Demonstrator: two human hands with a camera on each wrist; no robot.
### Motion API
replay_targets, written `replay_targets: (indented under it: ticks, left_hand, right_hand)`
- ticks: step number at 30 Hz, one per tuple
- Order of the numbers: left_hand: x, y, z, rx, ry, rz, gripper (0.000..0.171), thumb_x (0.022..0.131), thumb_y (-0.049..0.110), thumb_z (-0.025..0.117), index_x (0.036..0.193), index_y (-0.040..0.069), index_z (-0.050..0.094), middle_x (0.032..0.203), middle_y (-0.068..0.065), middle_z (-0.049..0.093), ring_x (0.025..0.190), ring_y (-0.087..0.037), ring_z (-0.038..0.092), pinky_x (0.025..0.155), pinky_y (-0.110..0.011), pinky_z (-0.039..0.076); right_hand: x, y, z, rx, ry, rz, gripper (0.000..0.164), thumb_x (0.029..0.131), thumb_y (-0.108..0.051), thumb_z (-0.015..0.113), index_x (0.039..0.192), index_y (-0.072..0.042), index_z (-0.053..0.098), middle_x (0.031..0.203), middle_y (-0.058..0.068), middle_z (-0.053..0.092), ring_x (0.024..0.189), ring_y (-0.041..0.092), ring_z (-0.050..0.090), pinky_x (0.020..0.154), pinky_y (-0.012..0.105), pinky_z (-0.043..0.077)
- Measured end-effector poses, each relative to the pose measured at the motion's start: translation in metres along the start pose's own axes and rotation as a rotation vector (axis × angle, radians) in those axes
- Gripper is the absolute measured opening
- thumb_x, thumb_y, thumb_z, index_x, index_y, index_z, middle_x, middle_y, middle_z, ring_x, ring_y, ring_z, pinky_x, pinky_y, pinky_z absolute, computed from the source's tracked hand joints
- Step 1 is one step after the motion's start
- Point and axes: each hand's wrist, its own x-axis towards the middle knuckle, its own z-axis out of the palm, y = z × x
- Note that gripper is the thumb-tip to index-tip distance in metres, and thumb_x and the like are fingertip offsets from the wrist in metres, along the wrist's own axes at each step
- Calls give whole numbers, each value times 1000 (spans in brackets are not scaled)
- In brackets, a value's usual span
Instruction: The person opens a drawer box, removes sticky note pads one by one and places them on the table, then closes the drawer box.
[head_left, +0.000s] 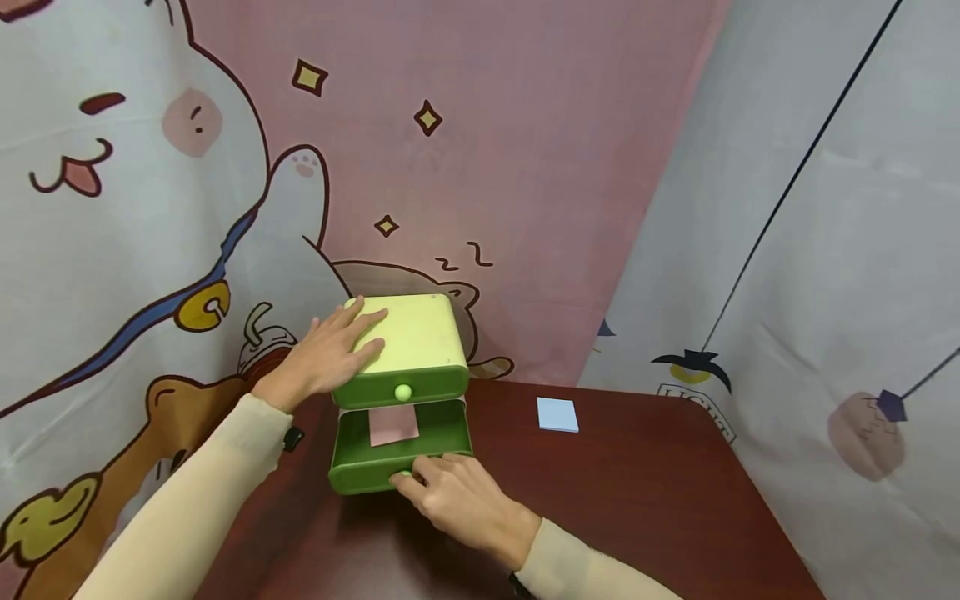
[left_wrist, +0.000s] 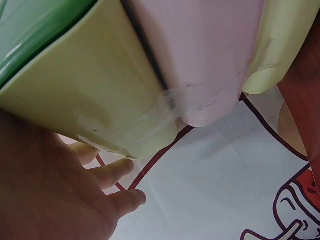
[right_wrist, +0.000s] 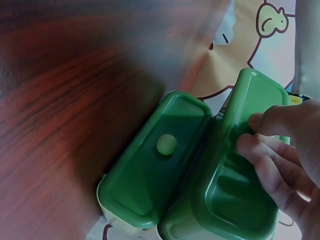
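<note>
A small desktop drawer unit (head_left: 408,329) with a pale yellow top and green drawer fronts stands on the table. Its top drawer (head_left: 438,383) is closed, while the middle drawer (head_left: 442,429) is pulled out. Inside that one lies a square pink sticky note (head_left: 393,425). My left hand (head_left: 326,354) rests on the unit's top at the left edge, fingers spread. With thumb and fingers, my right hand (head_left: 465,496) pinches the pulled-out drawer's knob, mostly hidden by the fingers. Below it, the right wrist view shows a closed bottom drawer (right_wrist: 145,175) with a round light-green knob (right_wrist: 166,144).
A light blue sticky note pad (head_left: 557,414) lies on the dark reddish-brown table (head_left: 637,492), right of the unit. Printed cartoon cloth (head_left: 540,167) hangs close behind the table and along its sides.
</note>
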Motion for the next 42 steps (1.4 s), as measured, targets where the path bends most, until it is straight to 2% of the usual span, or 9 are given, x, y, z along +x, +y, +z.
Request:
replay_targets:
  ticks: [4, 10, 18, 26, 42]
  left_hand:
    - [-4, -4, -2, 0, 3, -4, 72, 124, 62, 36, 187, 29, 31, 198, -22, 8, 180, -60, 12, 140, -88, 6]
    - [-8, -9, -2, 3, 1, -12, 72, 124, 62, 36, 187, 28, 31, 197, -22, 8, 180, -61, 12, 139, -89, 6]
    - [-2, -3, -1, 1, 9, 7, 72, 124, 64, 36, 187, 30, 32, 198, -21, 9, 180, -60, 14, 140, -88, 6]
    - [-2, -1, -2, 6, -1, 4, 72, 124, 63, 37, 187, 29, 31, 197, -22, 10, 179, -61, 14, 140, -88, 6]
    - [-1, 0, 1, -5, 3, 11, 73, 124, 64, 35, 187, 29, 30, 198, -21, 8, 180, -60, 12, 140, -88, 4]
  right_hand:
    - [1, -4, 2, 16, 10, -17, 25, 98, -14, 92, 120, -23, 85, 89, -8, 69, 66, 4, 65, 54, 18, 52]
    - [2, -8, 1, 2, 0, -44, 20, 102, -18, 88, 121, -23, 84, 90, -9, 68, 68, 3, 65, 55, 16, 51]
    - [-2, -8, -6, -1, -8, -36, 18, 103, -19, 88, 120, -23, 84, 90, -9, 68, 68, 4, 67, 55, 18, 52]
    - [-4, -12, -9, -35, -15, -62, 18, 103, -22, 87, 121, -23, 85, 90, -9, 68, 67, 5, 67, 56, 18, 54]
    - [-7, -17, -20, -58, -13, -94, 19, 102, -21, 86, 121, -23, 84, 87, -11, 64, 65, 1, 63, 53, 15, 49]
